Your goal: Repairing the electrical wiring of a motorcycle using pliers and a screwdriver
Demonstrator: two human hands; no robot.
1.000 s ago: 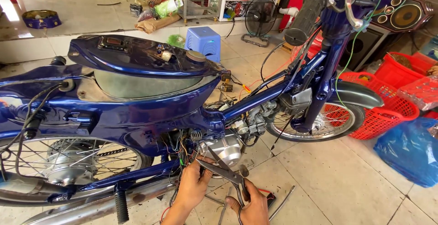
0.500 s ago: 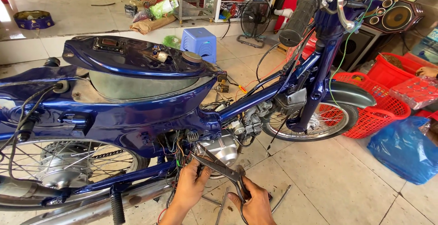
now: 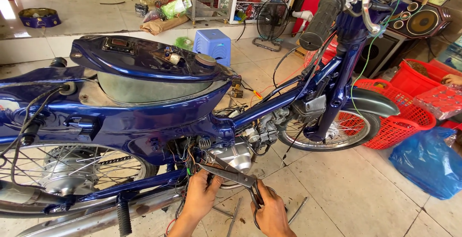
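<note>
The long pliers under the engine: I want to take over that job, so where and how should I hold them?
Probably by the looped handles at the near end, where the right hand grips the pliers, coming from your own side, low by the floor. The jaws point up-left into the wires beside the silver engine cover, so that end is crowded. The left hand steadies the shaft from below.

A pair of long-nosed pliers point(image 3: 231, 173), dark metal with dark handles, lies slanted, its slim jaws pointing up and away from the grip toward the silver engine case point(image 3: 236, 155), where coloured wires point(image 3: 185, 157) hang just beside the tip. The handles run down into the right hand point(image 3: 272, 213), which closes round them; the left hand point(image 3: 201, 196) touches the tool's middle from below.
</note>
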